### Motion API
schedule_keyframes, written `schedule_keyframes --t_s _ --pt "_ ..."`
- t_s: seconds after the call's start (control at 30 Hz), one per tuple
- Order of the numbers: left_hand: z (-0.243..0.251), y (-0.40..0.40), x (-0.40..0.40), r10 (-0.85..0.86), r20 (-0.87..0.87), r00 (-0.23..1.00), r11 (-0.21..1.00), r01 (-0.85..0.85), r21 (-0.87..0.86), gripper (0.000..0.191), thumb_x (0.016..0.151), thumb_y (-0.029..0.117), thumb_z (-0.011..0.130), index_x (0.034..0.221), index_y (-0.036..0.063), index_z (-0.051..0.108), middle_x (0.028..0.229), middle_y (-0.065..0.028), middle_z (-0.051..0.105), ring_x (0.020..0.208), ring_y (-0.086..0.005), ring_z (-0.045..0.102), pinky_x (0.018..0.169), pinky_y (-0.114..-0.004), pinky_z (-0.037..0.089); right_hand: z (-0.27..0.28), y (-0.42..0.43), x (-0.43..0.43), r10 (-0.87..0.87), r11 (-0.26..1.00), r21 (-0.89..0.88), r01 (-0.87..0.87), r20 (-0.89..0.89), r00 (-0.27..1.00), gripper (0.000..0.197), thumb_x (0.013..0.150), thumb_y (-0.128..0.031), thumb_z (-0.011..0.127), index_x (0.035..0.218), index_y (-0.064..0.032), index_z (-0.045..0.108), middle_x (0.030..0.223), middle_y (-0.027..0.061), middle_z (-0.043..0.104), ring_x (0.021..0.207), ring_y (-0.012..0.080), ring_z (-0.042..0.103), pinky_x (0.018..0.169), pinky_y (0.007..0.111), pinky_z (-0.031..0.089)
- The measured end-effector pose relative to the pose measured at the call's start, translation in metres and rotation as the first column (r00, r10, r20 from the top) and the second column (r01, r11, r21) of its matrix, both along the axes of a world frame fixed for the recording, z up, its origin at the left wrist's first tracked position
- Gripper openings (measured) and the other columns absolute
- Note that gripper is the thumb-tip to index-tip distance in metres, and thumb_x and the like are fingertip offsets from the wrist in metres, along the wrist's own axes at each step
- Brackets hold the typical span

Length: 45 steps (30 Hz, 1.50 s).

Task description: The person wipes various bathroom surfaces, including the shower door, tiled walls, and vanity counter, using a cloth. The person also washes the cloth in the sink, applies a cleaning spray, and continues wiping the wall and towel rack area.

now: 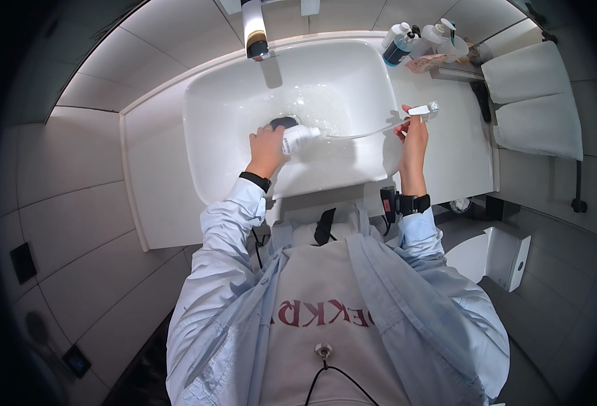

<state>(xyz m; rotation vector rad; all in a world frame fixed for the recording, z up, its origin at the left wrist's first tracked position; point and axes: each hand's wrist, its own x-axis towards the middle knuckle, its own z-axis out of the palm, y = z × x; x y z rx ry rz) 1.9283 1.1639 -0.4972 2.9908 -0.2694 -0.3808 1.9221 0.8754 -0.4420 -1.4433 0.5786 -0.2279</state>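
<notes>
My left hand (267, 148) grips a white plastic bottle (298, 138) low over the washbasin (212, 101). The bottle lies tilted with its neck to the right, and its side bears writing. Past the basin's right rim, my right hand (414, 137) holds a white pump dispenser head (423, 110). From it a long clear dip tube (369, 135) runs left over the basin, its tip close to the bottle's mouth; I cannot tell if they touch. Shallow water glints on the basin floor. A dark rounded thing (284, 122), partly covered by my left hand, shows there.
The faucet (254, 30) reaches over the basin's back edge. Several pump bottles (399, 48) and a pink packet (425, 63) stand at the back right of the white counter (156, 167). White towels (537, 101) hang at the right. Below is a white open-lidded container (496, 254).
</notes>
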Motion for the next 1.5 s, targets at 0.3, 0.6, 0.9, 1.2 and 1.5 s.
schedule_keyframes --t_s 0.3,0.6,0.9,1.2,1.5 --pt "0.009 0.003 0.002 0.020 -0.093 0.995 0.998 -0.015 0.054 0.057 0.053 0.027 0.082 0.102 0.0123 0.057 0.097 -0.0088 0.060 0.096 -0.0285 0.055 0.077 -0.045 0.041 -0.013 -0.010 0.000 0.004 0.998 0.063 -0.003 -0.020 1.000 0.038 0.094 -0.036 0.049 0.111 -0.0052 0.061 0.077 -0.0025 0.040 0.069 0.0089 0.046 0.068 0.025 0.043" --pt "-0.004 -0.010 -0.005 -0.215 0.340 0.916 0.948 0.112 0.298 0.017 0.073 0.010 0.058 0.090 0.0097 0.061 0.092 -0.0089 0.060 0.088 -0.0248 0.055 0.078 -0.038 0.039 -0.026 -0.001 0.002 0.113 0.966 -0.235 -0.104 0.025 0.993 0.027 0.087 -0.021 0.061 0.110 -0.0071 0.064 0.076 -0.0044 0.050 0.068 0.0053 0.042 0.063 0.020 0.037" --pt "0.006 -0.007 -0.013 0.072 -0.029 0.997 0.990 -0.075 -0.119 0.062 0.052 0.028 0.082 0.108 0.0181 0.057 0.097 -0.0097 0.062 0.091 -0.0311 0.058 0.075 -0.041 0.045 -0.009 0.013 -0.002 0.203 0.966 -0.179 -0.189 0.064 0.977 0.025 0.088 -0.017 0.059 0.110 -0.0062 0.064 0.081 -0.0034 0.056 0.069 0.0050 0.044 0.065 0.020 0.039" --pt "0.007 0.008 -0.021 0.118 -0.067 0.991 0.955 -0.132 -0.265 0.074 0.050 0.031 0.084 0.117 0.0211 0.054 0.100 -0.0099 0.063 0.092 -0.0331 0.060 0.074 -0.044 0.048 0.009 0.015 0.001 0.209 0.969 -0.158 -0.189 0.117 0.971 0.028 0.092 -0.025 0.054 0.110 -0.0051 0.063 0.086 -0.0010 0.058 0.072 0.0072 0.048 0.072 0.023 0.042" --pt "0.017 0.012 -0.025 0.128 -0.037 0.991 0.946 -0.133 -0.296 0.074 0.051 0.025 0.085 0.118 0.0215 0.054 0.100 -0.0086 0.062 0.093 -0.0324 0.058 0.076 -0.043 0.046 0.010 0.021 0.003 0.175 0.968 -0.200 -0.150 0.117 0.978 0.028 0.092 -0.026 0.054 0.107 -0.0050 0.065 0.085 -0.0010 0.057 0.072 0.0069 0.047 0.071 0.022 0.041"
